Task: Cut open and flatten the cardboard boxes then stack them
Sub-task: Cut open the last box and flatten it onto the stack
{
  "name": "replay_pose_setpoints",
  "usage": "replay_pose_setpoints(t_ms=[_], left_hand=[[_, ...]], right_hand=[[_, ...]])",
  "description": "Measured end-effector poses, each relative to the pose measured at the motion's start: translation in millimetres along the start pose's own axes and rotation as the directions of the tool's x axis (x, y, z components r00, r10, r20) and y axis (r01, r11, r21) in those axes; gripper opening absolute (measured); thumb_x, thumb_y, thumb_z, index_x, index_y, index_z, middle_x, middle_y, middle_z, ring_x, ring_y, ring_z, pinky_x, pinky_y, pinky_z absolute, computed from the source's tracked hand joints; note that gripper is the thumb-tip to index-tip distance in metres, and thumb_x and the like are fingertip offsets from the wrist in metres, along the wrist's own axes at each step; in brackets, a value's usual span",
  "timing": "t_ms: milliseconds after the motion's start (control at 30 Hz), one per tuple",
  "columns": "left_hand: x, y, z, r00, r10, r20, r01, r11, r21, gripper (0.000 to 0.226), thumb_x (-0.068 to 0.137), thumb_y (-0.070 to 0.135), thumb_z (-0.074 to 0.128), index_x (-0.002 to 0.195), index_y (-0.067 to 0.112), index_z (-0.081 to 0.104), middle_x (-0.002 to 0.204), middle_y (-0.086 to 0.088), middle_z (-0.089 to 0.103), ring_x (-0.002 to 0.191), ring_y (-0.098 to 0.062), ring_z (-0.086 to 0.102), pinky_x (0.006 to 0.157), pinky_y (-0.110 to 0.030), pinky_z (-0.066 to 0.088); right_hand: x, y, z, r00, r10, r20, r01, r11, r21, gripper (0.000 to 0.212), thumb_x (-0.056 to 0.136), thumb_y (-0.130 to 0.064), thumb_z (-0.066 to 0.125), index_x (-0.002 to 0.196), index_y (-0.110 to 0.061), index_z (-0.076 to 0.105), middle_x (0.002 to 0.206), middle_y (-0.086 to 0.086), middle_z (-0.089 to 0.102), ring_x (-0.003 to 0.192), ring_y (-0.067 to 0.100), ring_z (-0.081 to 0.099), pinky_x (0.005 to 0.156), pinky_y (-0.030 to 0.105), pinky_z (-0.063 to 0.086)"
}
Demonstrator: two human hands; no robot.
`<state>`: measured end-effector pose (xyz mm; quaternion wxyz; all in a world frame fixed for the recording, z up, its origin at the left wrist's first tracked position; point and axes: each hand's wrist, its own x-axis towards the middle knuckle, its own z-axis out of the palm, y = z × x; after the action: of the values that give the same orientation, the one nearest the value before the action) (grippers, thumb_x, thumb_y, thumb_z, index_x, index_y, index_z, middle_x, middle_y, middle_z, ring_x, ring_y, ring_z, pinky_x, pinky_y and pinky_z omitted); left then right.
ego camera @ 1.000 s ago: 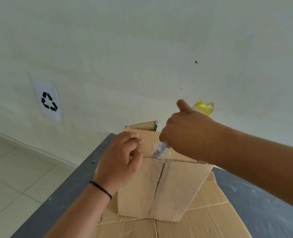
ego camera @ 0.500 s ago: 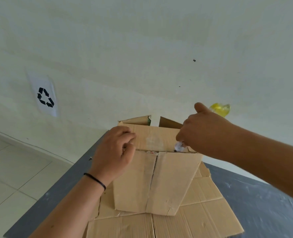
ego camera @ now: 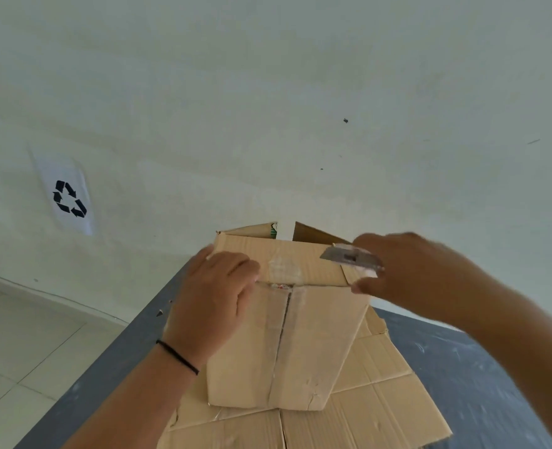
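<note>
Behind the work area stands a pale wall (ego camera: 300, 92) carrying a white sheet printed with a black recycling symbol (ego camera: 69, 198); light floor tiles (ego camera: 15, 345) lie at lower left. Dark grey counter (ego camera: 481, 367) runs out from the wall.

Flattened cardboard (ego camera: 375, 413) lies on the counter. On top of it stands an upright cardboard box (ego camera: 303, 345), its front face split by a vertical seam, its upper band bearing tape residue. Two rear flaps show above the top edge.

Left hand (ego camera: 214, 298), with a thin black band at the wrist, rests against the box's upper left corner, fingers curled over the edge of the upper band and gripping it.

Right hand (ego camera: 407, 270) is at the box's upper right corner, blurred by motion, thumb and fingers pinching a utility knife (ego camera: 349, 256). The grey blade points left and lies over the upper band; whether it touches the cardboard cannot be told.
</note>
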<state>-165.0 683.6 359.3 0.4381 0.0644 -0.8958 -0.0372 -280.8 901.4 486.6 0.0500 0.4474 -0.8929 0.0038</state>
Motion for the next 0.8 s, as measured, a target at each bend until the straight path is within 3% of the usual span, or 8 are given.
replay_pose_setpoints(t_ms=[133,267,400,500,567,633,733,800], left_hand=[[-5.1,16.5,10.7,0.993,0.054,0.105,-0.064,0.994,0.09,0.029,0.088,0.045,0.056,0.103,0.023,0.068,0.1,0.005,0.062,0.096,-0.018,0.06,0.099,-0.05,0.038],[0.3,6.8,17.2,0.998,0.046,0.039,-0.047,0.999,0.024,0.035,0.084,0.051,0.06,0.095,0.021,0.075,0.096,0.008,0.07,0.088,-0.012,0.064,0.085,-0.038,0.042],[11.3,-11.7,12.6,0.983,-0.174,-0.058,0.17,0.983,-0.071,0.027,0.079,0.043,0.067,0.089,0.021,0.077,0.091,0.007,0.073,0.079,-0.011,0.066,0.076,-0.04,0.047],[11.2,-29.0,3.5,0.878,-0.455,-0.151,0.422,0.883,-0.205,0.029,0.082,0.042,0.066,0.089,0.016,0.077,0.088,-0.001,0.072,0.077,-0.018,0.066,0.07,-0.036,0.051],[-0.4,-36.3,4.6,0.717,-0.689,-0.107,0.619,0.7,-0.355,0.03,0.085,0.043,0.067,0.088,0.014,0.074,0.082,-0.003,0.067,0.079,-0.021,0.062,0.072,-0.033,0.049],[-18.0,-34.6,11.2,0.541,-0.841,-0.007,0.702,0.456,-0.547,0.03,0.085,0.043,0.067,0.086,0.013,0.071,0.074,0.0,0.063,0.078,-0.02,0.059,0.074,-0.031,0.046],[-40.7,-21.9,21.5,0.348,-0.919,0.184,0.722,0.137,-0.678,0.029,0.084,0.044,0.067,0.099,0.02,0.069,0.087,0.005,0.064,0.087,-0.014,0.059,0.078,-0.028,0.042],[-56.0,-15.9,28.0,0.316,-0.903,0.292,0.774,0.067,-0.63,0.025,0.086,0.052,0.059,0.092,0.027,0.062,0.082,0.008,0.056,0.075,-0.008,0.05,0.069,-0.027,0.04]], right_hand=[[-26.5,12.8,56.5,0.922,0.365,-0.127,-0.269,0.842,0.469,0.026,0.09,-0.041,0.057,0.075,-0.025,0.044,0.065,-0.003,0.053,0.054,0.01,0.047,0.048,0.025,0.034],[-44.0,17.0,118.9,0.719,0.692,0.066,-0.474,0.418,0.775,0.033,0.093,-0.042,0.053,0.08,-0.012,0.048,0.069,0.008,0.058,0.061,0.022,0.055,0.059,0.04,0.049],[-56.1,14.1,163.1,0.562,0.753,0.342,-0.526,0.007,0.85,0.033,0.092,-0.041,0.054,0.097,-0.009,0.046,0.081,0.013,0.06,0.072,0.027,0.06,0.075,0.052,0.055],[-65.6,15.9,180.7,0.498,0.765,0.409,-0.507,-0.126,0.853,0.066,0.08,-0.048,0.067,0.128,-0.01,0.04,0.076,0.012,0.054,0.071,0.027,0.055,0.073,0.052,0.054],[-68.3,15.3,183.6,0.525,0.701,0.482,-0.49,-0.214,0.845,0.089,0.07,-0.053,0.074,0.139,-0.012,0.035,0.092,0.026,0.061,0.084,0.04,0.061,0.076,0.052,0.052],[-67.3,13.8,178.2,0.618,0.606,0.501,-0.435,-0.267,0.86,0.088,0.068,-0.049,0.078,0.136,-0.01,0.04,0.126,0.036,0.049,0.114,0.055,0.048,0.093,0.065,0.042],[-63.2,14.4,166.9,0.761,0.518,0.391,-0.317,-0.229,0.92,0.067,0.063,-0.038,0.081,0.116,-0.008,0.053,0.111,0.015,0.066,0.1,0.03,0.063,0.078,0.045,0.054],[-56.6,18.9,162.6,0.771,0.55,0.321,-0.299,-0.133,0.945,0.052,0.065,-0.027,0.081,0.107,-0.012,0.054,0.101,0.009,0.068,0.089,0.023,0.066,0.07,0.036,0.054]])
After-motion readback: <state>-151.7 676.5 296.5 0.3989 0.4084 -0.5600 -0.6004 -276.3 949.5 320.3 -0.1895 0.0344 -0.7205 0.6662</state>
